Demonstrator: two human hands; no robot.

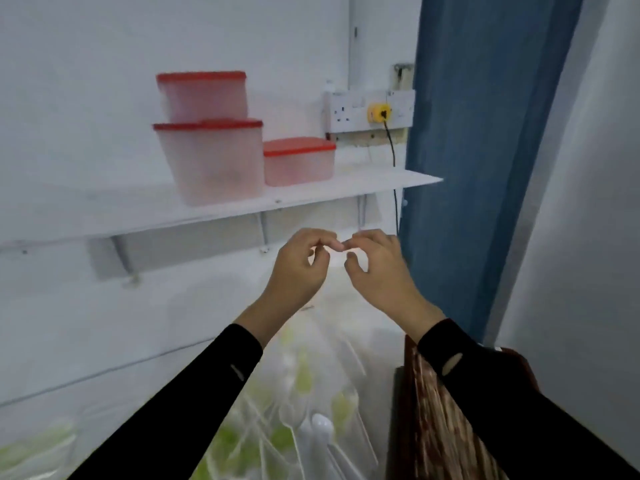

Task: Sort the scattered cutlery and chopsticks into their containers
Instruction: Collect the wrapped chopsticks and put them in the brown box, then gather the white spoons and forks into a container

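Observation:
A clear plastic bag (322,368) hangs below my raised hands, widening downward. Inside it lie several white plastic spoons (320,427) and thin pale sticks, blurred, over something green. My left hand (298,268) and my right hand (377,268) meet fingertip to fingertip at the bag's top and pinch it there. Both arms wear black sleeves. The bag's neck between my fingers is too blurred to make out.
A white wall shelf (381,181) above the hands carries three red-lidded tubs: a large one (211,161), a smaller one stacked on it (204,95), and a low one (299,161). A wall socket with a yellow plug (379,112) sits behind. A blue curtain (485,133) hangs at right, and a brown patterned object (436,427) lies below it.

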